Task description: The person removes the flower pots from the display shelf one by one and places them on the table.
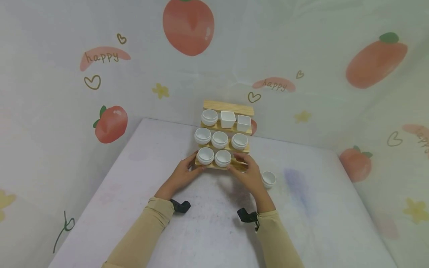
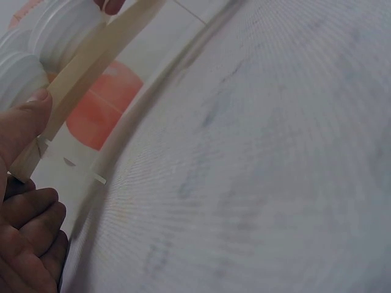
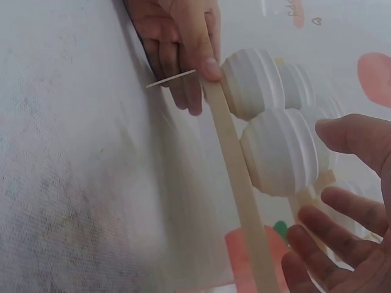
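As left fingers (image 2: 33, 207) pinch, seemingly steadying, the tiered pale-wood rack (image 1: 229, 107) near the tabletop's (image 1: 207, 227) back edge, spread right fingers (image 3: 333, 235) should close.

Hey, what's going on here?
A person's left hand grips a wooden rack at the left end of its bottom shelf; the right hand is open near the right end. Eight white pots stand on it: three up top, three midway, two below. A ninth pot sits on the table to the right.
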Demonstrator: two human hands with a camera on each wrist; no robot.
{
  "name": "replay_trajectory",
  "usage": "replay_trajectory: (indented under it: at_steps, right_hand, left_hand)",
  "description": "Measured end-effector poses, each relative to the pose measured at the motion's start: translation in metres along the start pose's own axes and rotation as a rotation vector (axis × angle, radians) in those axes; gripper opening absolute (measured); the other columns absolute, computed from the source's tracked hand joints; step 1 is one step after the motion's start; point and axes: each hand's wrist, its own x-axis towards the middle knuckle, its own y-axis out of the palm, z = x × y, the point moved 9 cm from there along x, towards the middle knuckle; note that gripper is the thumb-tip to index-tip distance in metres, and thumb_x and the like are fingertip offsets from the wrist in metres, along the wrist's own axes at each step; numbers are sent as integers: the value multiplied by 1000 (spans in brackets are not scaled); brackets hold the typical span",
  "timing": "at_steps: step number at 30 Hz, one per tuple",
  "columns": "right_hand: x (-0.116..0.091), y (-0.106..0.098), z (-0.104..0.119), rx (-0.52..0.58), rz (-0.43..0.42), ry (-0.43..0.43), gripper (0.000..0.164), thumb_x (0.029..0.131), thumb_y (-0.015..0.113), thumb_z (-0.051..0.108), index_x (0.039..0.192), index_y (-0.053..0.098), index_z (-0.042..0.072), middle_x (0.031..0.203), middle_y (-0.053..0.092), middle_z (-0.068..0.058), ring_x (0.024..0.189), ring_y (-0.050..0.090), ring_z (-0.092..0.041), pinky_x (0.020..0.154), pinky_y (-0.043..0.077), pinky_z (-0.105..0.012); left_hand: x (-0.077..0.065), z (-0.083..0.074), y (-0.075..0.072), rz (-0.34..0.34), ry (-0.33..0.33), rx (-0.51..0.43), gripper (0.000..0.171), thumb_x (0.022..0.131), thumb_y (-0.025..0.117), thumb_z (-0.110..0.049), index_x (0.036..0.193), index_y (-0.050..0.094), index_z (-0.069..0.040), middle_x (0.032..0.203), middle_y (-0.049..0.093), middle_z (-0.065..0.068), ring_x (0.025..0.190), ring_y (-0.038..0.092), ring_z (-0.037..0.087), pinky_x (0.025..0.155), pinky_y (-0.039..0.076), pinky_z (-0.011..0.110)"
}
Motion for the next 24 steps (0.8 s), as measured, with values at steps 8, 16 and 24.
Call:
replay_trajectory:
  at_steps: [8, 16, 24]
  right_hand:
    - [3, 5, -3, 44, 7, -5, 50, 89, 88, 10, 134, 67, 2, 138, 68, -18, 132, 63, -37, 113, 54, -54]
    - [5, 9, -5, 61, 17, -4, 53, 89, 87, 10, 137, 65, 1, 140, 67, -19, 132, 63, -37, 113, 54, -54]
    - [6, 12, -4, 25, 16, 6, 55, 89, 87, 9, 138, 64, 2, 139, 67, -17, 130, 63, -36, 111, 55, -54]
  left_hand:
    - [-1, -1, 0, 2, -1, -5, 86, 102, 75, -37, 167, 30, -5, 174, 31, 13, 161, 30, 33, 131, 30, 52]
    - [0, -1, 0, 2, -1, 1, 84, 102, 75, -35, 167, 31, -4, 173, 33, 15, 161, 32, 33, 131, 30, 52]
    - [0, 0, 0, 0, -4, -8, 86, 101, 76, -37, 167, 31, -4, 173, 33, 14, 161, 31, 33, 131, 30, 52]
